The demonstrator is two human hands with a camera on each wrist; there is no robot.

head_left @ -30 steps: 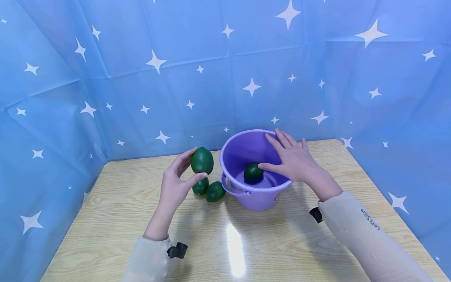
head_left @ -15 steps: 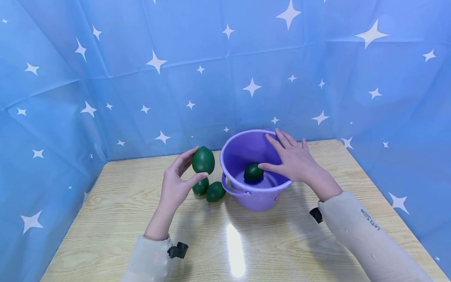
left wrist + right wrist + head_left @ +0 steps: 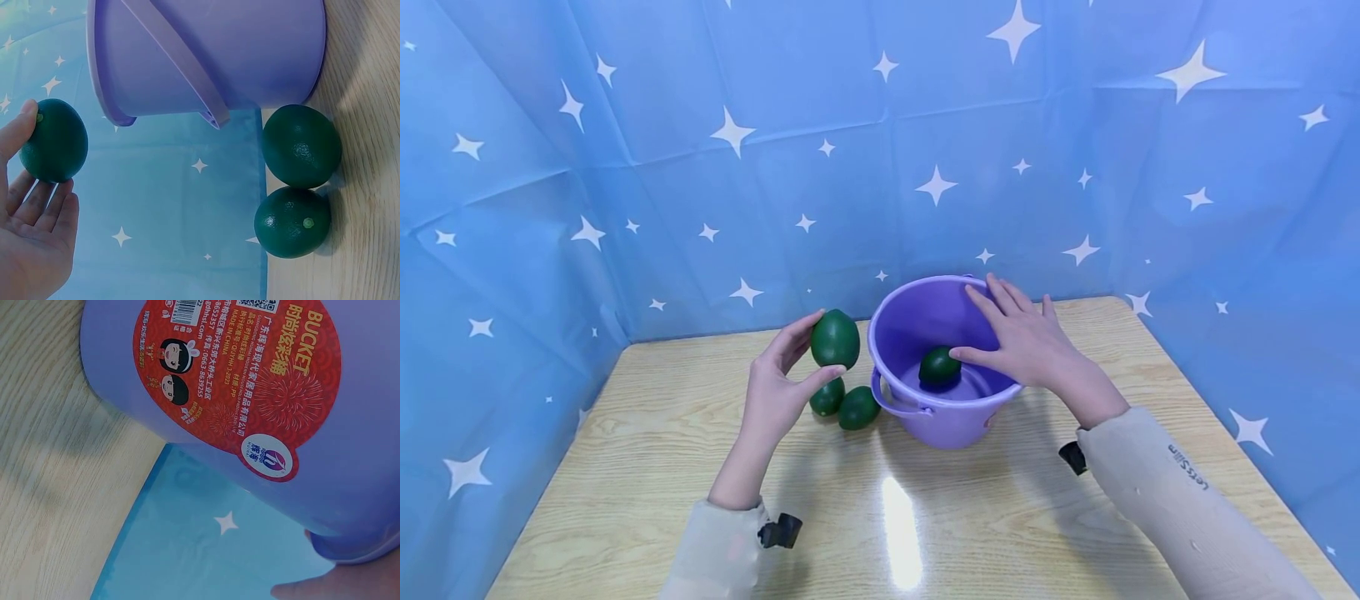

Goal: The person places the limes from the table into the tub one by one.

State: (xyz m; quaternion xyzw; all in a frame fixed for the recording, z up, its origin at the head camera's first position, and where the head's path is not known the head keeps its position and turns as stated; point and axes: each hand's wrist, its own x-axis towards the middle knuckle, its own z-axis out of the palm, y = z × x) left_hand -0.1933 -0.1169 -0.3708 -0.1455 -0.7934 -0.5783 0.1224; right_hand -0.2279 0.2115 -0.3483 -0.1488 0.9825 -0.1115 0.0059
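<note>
My left hand (image 3: 778, 375) pinches a dark green lime (image 3: 835, 339) between thumb and fingertips, raised just left of the purple bucket (image 3: 951, 425). In the left wrist view the lime (image 3: 59, 140) shows its pale stem spot beside the thumb. Two more limes lie side by side on the table, one near lime (image 3: 859, 407) and one partly hidden lime (image 3: 827, 397). Another lime (image 3: 940, 365) is at the bottom of the bucket. My right hand (image 3: 1026, 342) rests over the bucket's right rim, fingers spread and fairly straight, thumb over the opening.
The bucket's handle (image 3: 898, 407) hangs down its left front side. A red label (image 3: 237, 375) is stuck on its right side. Beneath is a wood-grain table (image 3: 647, 467), walled at the back and sides by blue cloth (image 3: 760, 183) with white stars.
My left hand has shifted very slightly right and up with the lime. The right hand, bucket and other limes stay where they were.
</note>
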